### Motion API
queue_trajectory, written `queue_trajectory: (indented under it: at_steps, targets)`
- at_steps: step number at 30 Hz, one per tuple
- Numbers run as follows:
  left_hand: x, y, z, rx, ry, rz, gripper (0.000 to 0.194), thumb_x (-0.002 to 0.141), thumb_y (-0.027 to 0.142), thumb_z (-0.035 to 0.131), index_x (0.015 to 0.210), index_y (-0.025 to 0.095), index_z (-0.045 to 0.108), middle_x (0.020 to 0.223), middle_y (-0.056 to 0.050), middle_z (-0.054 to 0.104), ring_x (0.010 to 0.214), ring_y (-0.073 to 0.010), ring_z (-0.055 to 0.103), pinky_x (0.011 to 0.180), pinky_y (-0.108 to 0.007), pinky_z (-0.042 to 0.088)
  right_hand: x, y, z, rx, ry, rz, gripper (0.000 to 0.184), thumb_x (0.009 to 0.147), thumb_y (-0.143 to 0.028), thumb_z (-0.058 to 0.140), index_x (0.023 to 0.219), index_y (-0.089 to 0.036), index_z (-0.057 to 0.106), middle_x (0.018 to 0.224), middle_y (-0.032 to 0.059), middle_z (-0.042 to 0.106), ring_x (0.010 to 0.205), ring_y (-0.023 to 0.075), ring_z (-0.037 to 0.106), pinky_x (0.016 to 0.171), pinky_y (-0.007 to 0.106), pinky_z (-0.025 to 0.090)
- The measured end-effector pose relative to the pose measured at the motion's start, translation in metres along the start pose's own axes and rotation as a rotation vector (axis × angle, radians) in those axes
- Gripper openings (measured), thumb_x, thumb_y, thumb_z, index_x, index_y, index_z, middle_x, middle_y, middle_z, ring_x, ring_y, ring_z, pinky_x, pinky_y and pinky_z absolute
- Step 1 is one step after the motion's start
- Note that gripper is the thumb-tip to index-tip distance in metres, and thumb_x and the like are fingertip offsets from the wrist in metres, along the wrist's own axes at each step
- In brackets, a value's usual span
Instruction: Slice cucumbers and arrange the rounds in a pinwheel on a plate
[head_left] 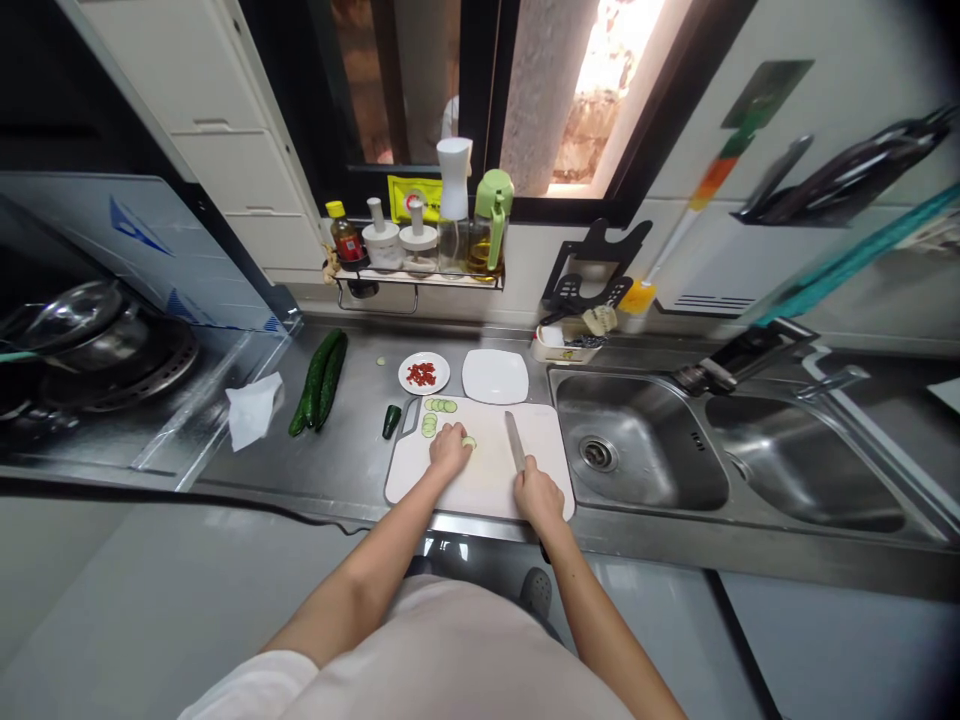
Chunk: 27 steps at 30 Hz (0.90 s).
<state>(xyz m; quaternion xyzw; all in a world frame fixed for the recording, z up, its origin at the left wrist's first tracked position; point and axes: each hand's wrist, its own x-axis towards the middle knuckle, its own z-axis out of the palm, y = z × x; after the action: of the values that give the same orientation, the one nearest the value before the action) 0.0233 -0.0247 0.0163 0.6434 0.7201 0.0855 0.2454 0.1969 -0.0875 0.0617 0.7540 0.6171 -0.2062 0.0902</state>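
My right hand (539, 493) is closed round the handle of a knife (514, 440), whose blade points away from me over the right part of a white cutting board (491, 490). On the middle of the board, my left hand (450, 450) has its fingers curled onto pale green cucumber slices (469, 442); part of them is hidden under the fingers. Two short rows of overlapping cucumber slices (440, 406) lie at the board's upper left. A cut cucumber end piece (391, 421) rests on the counter beside the board's grey handle.
Behind the board stand a small plate (405, 384) of chopped red pieces and a white square plate (495, 376). Whole cucumbers (319, 385) and a white tissue (253, 411) lie to the left. A double sink (645, 490) is at the right, a stove with a pot (112, 335) far left.
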Motion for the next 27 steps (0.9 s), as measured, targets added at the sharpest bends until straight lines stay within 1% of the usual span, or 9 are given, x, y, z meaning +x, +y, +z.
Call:
queue_trajectory:
  at_steps: [5, 7, 10, 13, 16, 19, 22, 25, 27]
  targets:
    - [-0.009, 0.004, -0.003, -0.122, 0.034, -0.010, 0.008, 0.081, 0.023, 0.053, 0.088, 0.022, 0.057, 0.089, -0.002, 0.064, 0.082, -0.0166, 0.058, 0.067, -0.026, 0.037, -0.002, 0.000, 0.005, 0.001, 0.018, -0.010, 0.031, 0.092, -0.025, 0.026, 0.117, -0.017, 0.042, 0.092, 0.0128, 0.068, 0.088, 0.0241, 0.065, 0.069, 0.031, 0.039]
    - [-0.013, 0.003, -0.004, -0.190, 0.028, -0.027, 0.006, 0.081, 0.024, 0.054, 0.086, 0.023, 0.057, 0.082, 0.000, 0.065, 0.076, -0.0153, 0.058, 0.063, -0.025, 0.036, -0.004, -0.001, 0.006, 0.000, 0.016, -0.014, 0.031, 0.093, -0.025, 0.025, 0.118, -0.018, 0.041, 0.091, 0.0127, 0.068, 0.087, 0.0236, 0.065, 0.069, 0.031, 0.039]
    - [-0.018, -0.003, -0.006, -0.285, 0.043, -0.052, 0.007, 0.079, 0.029, 0.058, 0.083, 0.023, 0.058, 0.078, 0.001, 0.066, 0.072, -0.0142, 0.058, 0.061, -0.023, 0.035, -0.004, -0.002, 0.006, 0.000, 0.004, -0.016, 0.031, 0.093, -0.024, 0.026, 0.119, -0.018, 0.041, 0.092, 0.0130, 0.067, 0.087, 0.0234, 0.064, 0.070, 0.031, 0.039]
    - [-0.021, -0.014, -0.010, -0.321, 0.087, -0.092, 0.010, 0.077, 0.032, 0.060, 0.081, 0.023, 0.059, 0.079, 0.001, 0.067, 0.073, -0.0142, 0.059, 0.061, -0.023, 0.035, -0.002, -0.001, 0.004, 0.006, -0.009, -0.015, 0.030, 0.092, -0.024, 0.028, 0.118, -0.017, 0.042, 0.093, 0.0133, 0.067, 0.089, 0.0230, 0.064, 0.071, 0.031, 0.039]
    - [-0.020, -0.031, -0.018, -0.342, 0.158, -0.151, 0.014, 0.077, 0.035, 0.061, 0.083, 0.022, 0.061, 0.080, 0.000, 0.068, 0.074, -0.0149, 0.060, 0.064, -0.023, 0.037, -0.002, 0.000, 0.003, 0.011, -0.014, -0.028, 0.030, 0.092, -0.024, 0.029, 0.118, -0.018, 0.042, 0.094, 0.0127, 0.067, 0.089, 0.0229, 0.064, 0.071, 0.031, 0.039]
    - [-0.014, -0.049, -0.025, -0.356, 0.214, -0.208, 0.015, 0.076, 0.033, 0.061, 0.085, 0.022, 0.062, 0.081, 0.000, 0.068, 0.075, -0.0152, 0.061, 0.066, -0.023, 0.038, -0.002, 0.000, 0.003, -0.002, -0.010, -0.039, 0.030, 0.092, -0.024, 0.029, 0.119, -0.018, 0.042, 0.093, 0.0127, 0.067, 0.089, 0.0231, 0.064, 0.072, 0.031, 0.039]
    - [-0.008, -0.064, -0.027, -0.350, 0.243, -0.249, 0.013, 0.076, 0.032, 0.061, 0.085, 0.021, 0.062, 0.081, 0.000, 0.068, 0.074, -0.0147, 0.061, 0.066, -0.023, 0.039, -0.003, -0.001, 0.003, -0.013, -0.009, -0.045, 0.032, 0.092, -0.024, 0.028, 0.120, -0.018, 0.043, 0.094, 0.0134, 0.067, 0.090, 0.0233, 0.064, 0.073, 0.031, 0.039]
    - [-0.003, -0.071, -0.026, -0.318, 0.258, -0.263, 0.013, 0.077, 0.031, 0.060, 0.086, 0.021, 0.062, 0.080, 0.000, 0.068, 0.073, -0.0140, 0.061, 0.065, -0.022, 0.038, -0.003, -0.001, 0.003, -0.022, -0.014, -0.044, 0.032, 0.092, -0.024, 0.028, 0.120, -0.018, 0.043, 0.094, 0.0133, 0.067, 0.091, 0.0227, 0.064, 0.074, 0.031, 0.039]
    - [-0.001, -0.072, -0.025, -0.294, 0.268, -0.265, 0.014, 0.079, 0.030, 0.059, 0.090, 0.022, 0.062, 0.079, 0.001, 0.068, 0.073, -0.0138, 0.060, 0.065, -0.022, 0.037, -0.002, -0.001, 0.002, -0.028, -0.016, -0.050, 0.032, 0.092, -0.024, 0.028, 0.120, -0.018, 0.042, 0.095, 0.0133, 0.067, 0.091, 0.0227, 0.063, 0.073, 0.031, 0.039]
